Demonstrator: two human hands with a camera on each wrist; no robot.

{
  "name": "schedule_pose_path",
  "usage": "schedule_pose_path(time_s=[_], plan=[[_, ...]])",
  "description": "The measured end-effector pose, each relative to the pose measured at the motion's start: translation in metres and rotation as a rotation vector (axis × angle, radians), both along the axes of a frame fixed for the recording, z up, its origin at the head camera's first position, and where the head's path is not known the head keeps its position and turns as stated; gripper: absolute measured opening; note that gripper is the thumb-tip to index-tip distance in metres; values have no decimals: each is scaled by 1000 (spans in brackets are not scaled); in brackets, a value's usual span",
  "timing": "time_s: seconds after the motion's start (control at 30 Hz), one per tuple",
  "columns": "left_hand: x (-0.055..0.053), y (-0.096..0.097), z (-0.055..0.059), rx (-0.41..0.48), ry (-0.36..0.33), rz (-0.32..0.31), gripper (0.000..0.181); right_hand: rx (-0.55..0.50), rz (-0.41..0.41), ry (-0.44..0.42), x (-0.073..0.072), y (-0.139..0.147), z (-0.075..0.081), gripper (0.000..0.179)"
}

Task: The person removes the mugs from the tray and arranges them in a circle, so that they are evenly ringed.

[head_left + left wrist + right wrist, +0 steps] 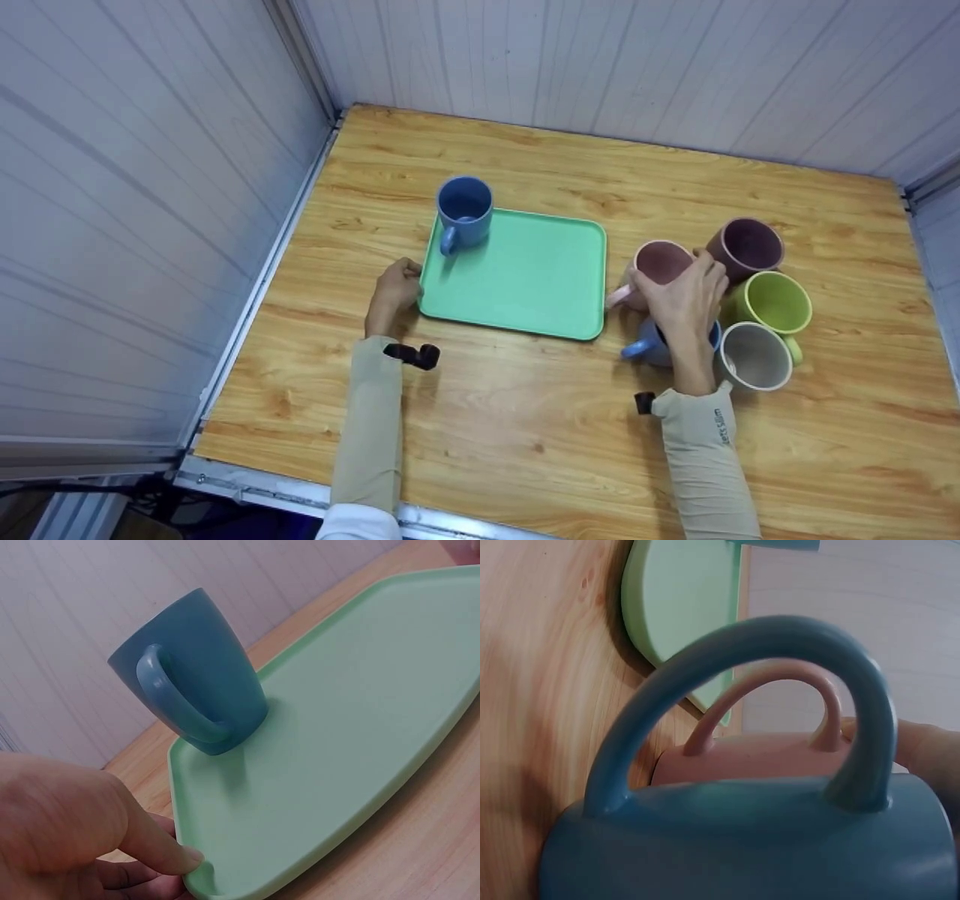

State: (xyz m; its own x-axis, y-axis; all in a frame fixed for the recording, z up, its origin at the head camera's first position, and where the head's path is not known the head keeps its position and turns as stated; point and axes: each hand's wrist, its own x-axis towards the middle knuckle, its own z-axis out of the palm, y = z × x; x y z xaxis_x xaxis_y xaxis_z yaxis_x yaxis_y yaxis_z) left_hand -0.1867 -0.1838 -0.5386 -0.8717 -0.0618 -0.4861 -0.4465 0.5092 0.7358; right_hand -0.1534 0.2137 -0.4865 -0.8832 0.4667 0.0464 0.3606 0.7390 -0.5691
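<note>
My left hand (pixel 396 289) pinches the near left corner of a green tray (pixel 525 270); in the left wrist view the thumb lies over the rim (pixel 193 861), the fingers against its outer side. On the tray's far left corner a blue mug (pixel 465 214) stands upright. To the tray's right, my right hand (pixel 684 296) grips the upper part of a pink mug (pixel 646 259), whose handle points at the tray. A second blue mug (pixel 646 349) stands below that hand, partly hidden by it; its handle fills much of the right wrist view.
Right of the right hand, a dark purple mug (pixel 750 244), a yellow-green mug (pixel 780 304) and a white mug (pixel 756 356) stand close together. Pale panels (pixel 600 67) wall the wooden table (pixel 487 420) at the back and sides. A metal rail (pixel 247 484) runs along its front edge.
</note>
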Motion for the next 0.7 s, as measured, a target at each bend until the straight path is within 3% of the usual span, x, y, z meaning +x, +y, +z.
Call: schedule_pose_path(time_s=[0.5, 0.7], plan=[[-1, 2, 1, 20, -29, 12, 41, 17, 6, 16, 2, -4, -3, 100], [-1, 1, 0, 15, 0, 11, 41, 34, 25, 37, 4, -11, -6, 99]])
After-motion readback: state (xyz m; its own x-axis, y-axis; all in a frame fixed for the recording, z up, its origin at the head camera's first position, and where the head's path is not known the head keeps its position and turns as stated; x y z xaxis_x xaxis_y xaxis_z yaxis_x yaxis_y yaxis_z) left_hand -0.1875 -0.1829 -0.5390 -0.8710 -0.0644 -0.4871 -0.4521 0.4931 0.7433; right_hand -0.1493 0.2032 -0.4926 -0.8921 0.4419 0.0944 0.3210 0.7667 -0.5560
